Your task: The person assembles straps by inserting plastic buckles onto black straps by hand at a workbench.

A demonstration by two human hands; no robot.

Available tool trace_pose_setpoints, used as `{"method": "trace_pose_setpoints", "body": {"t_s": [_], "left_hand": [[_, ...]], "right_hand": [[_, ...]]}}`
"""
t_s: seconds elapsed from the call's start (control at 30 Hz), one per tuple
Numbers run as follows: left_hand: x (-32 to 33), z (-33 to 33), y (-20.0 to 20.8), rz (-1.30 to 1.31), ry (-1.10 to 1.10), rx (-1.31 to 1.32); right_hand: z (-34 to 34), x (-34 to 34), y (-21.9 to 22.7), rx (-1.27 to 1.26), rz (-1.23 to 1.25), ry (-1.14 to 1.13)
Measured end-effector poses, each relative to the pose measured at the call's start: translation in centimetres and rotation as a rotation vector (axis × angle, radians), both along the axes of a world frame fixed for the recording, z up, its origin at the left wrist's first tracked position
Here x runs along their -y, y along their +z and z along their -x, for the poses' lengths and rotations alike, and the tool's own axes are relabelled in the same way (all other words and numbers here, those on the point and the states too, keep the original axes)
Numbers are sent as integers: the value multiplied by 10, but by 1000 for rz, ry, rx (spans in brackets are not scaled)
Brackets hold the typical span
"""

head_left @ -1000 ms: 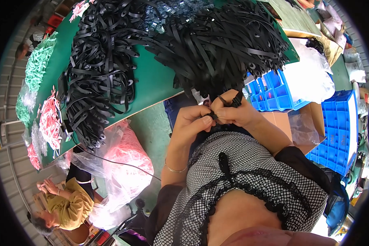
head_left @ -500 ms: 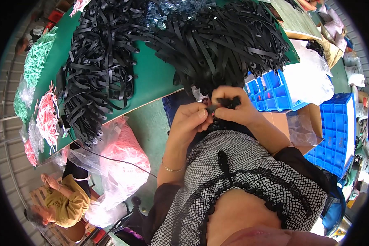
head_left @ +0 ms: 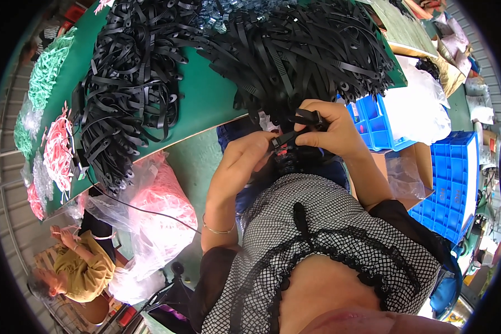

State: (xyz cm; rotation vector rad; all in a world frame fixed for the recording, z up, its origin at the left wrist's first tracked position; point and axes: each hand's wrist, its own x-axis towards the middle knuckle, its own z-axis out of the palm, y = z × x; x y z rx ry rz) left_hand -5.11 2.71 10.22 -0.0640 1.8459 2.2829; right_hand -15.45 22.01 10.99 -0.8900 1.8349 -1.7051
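Observation:
A black ridged strap (head_left: 286, 137) stretches between my two hands, just off the near edge of the table. My left hand (head_left: 244, 157) pinches one end between thumb and fingers. The fingers of my right hand (head_left: 335, 131) are closed round the other part, where the strap bends back in a loop. Small details at its ends are too blurred to make out. Directly beyond my hands, a large heap of similar black straps (head_left: 312, 55) hangs over the table edge. More black parts lie low on my lap, partly hidden by the hands.
Another long pile of black straps (head_left: 136, 83) lies on the green table (head_left: 197, 106). Clear plastic pieces (head_left: 228, 14) sit at the back. Pink bundles (head_left: 58, 147) and green bundles (head_left: 50, 69) are far left. Blue crates (head_left: 448, 183) stand right; a seated person (head_left: 86, 273) works lower left.
My hands have drawn apart, the left moving left and down, the right slightly right and up. More of the strap shows between them.

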Motion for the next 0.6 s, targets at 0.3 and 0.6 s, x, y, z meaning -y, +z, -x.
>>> {"method": "trace_pose_setpoints", "body": {"t_s": [0.3,0.6], "left_hand": [[-11,1,-3,23,58,-121],[-10,-1,-11,-237,134,-36]], "right_hand": [[-8,14,-4,15,135,43],[-13,14,-17,345,221,-38]]}}
